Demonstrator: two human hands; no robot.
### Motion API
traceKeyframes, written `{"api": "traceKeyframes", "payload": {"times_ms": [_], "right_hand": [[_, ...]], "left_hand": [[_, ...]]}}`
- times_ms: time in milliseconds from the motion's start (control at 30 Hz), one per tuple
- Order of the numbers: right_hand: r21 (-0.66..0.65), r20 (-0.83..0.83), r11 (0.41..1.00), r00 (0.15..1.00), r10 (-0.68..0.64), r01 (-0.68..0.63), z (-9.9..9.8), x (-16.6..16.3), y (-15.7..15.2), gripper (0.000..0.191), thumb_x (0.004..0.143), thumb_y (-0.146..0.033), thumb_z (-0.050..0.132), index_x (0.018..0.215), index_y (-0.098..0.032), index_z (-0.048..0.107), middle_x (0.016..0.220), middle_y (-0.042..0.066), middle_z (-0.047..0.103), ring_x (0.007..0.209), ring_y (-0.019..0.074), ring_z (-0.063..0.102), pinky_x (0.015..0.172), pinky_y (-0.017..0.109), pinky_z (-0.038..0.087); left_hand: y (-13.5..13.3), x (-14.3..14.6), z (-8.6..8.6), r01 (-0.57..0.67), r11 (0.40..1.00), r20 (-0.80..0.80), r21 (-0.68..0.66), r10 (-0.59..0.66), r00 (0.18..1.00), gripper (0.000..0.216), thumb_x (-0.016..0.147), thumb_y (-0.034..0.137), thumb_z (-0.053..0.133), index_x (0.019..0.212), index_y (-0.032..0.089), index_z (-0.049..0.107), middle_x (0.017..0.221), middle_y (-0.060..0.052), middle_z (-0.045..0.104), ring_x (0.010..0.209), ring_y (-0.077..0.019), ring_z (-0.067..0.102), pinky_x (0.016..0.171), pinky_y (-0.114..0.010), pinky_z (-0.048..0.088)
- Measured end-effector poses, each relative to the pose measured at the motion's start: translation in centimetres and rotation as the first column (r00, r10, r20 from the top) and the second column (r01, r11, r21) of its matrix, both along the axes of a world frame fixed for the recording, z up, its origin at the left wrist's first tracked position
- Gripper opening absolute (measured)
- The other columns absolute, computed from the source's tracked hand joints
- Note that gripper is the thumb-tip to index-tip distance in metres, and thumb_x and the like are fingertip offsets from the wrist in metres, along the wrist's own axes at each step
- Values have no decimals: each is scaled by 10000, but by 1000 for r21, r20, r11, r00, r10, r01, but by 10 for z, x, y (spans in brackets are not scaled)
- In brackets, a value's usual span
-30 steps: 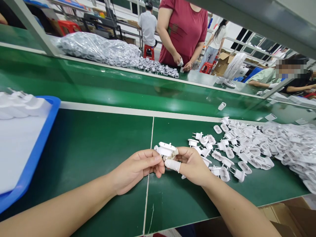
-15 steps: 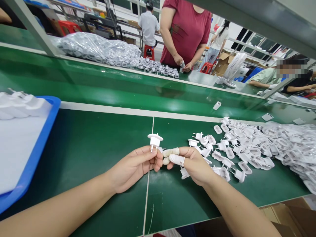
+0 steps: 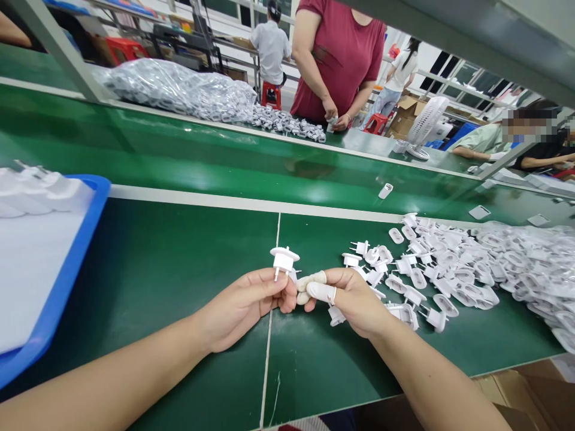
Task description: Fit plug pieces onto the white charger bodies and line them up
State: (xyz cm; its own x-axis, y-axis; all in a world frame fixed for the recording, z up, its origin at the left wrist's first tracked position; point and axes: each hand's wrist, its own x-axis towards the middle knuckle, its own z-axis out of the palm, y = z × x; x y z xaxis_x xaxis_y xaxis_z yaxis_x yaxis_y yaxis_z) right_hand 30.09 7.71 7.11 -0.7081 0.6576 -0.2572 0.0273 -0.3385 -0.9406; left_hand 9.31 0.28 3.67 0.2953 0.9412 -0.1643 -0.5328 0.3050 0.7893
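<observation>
My left hand (image 3: 251, 296) pinches a white two-pin plug piece (image 3: 284, 260) by its pins, with the oval flange uppermost. Part of another white piece (image 3: 293, 275) shows behind those fingers. Right beside them, my right hand (image 3: 348, 299) is closed, thumb and fingertips pressed together in white finger cots (image 3: 321, 291). Whatever lies between its fingertips is hidden. Past my right hand, a loose heap of similar white plug pieces (image 3: 417, 278) spreads over the green worktop (image 3: 188, 257).
A blue tray (image 3: 58, 305) with white parts stands at left. Beyond a pale edge strip runs a green belt (image 3: 251, 173) carrying a few white pieces. Opposite, a person in a red shirt (image 3: 341, 54) handles a small part near a plastic bag (image 3: 179, 87) and a fan (image 3: 426, 123).
The plug piece in my left hand has dropped slightly and shifted a little right. White pieces on the belt have slid left. My hands stay almost in place.
</observation>
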Motion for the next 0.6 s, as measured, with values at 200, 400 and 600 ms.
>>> {"api": "traceKeyframes", "payload": {"times_ms": [200,400,600], "right_hand": [[-24,31,1000,999,-12,12,0,0,-1,321,732,-427,934,969,-219,874,884,56,825,749,135,710,812,304,576],[-13,83,1000,996,-10,12,2,-2,0,362,678,-502,962,869,-207,873,882,65,827,718,122,701,799,296,569],[-19,80,1000,997,-2,3,1,0,0,371,700,-470,956,964,-222,875,897,63,830,734,128,709,798,298,571]], "left_hand": [[0,-2,-3,6,1000,0,-4,-6,1000,335,955,491,767,851,173,775,835,-60,681,837,-168,609,835,-262,505],[1,-2,-3,15,1000,11,15,-15,1000,329,961,475,763,855,164,778,843,-63,689,822,-160,608,830,-258,502],[0,-2,-3,11,1000,12,12,-11,1000,331,951,476,776,840,164,780,843,-61,691,819,-157,611,827,-253,503]]}}
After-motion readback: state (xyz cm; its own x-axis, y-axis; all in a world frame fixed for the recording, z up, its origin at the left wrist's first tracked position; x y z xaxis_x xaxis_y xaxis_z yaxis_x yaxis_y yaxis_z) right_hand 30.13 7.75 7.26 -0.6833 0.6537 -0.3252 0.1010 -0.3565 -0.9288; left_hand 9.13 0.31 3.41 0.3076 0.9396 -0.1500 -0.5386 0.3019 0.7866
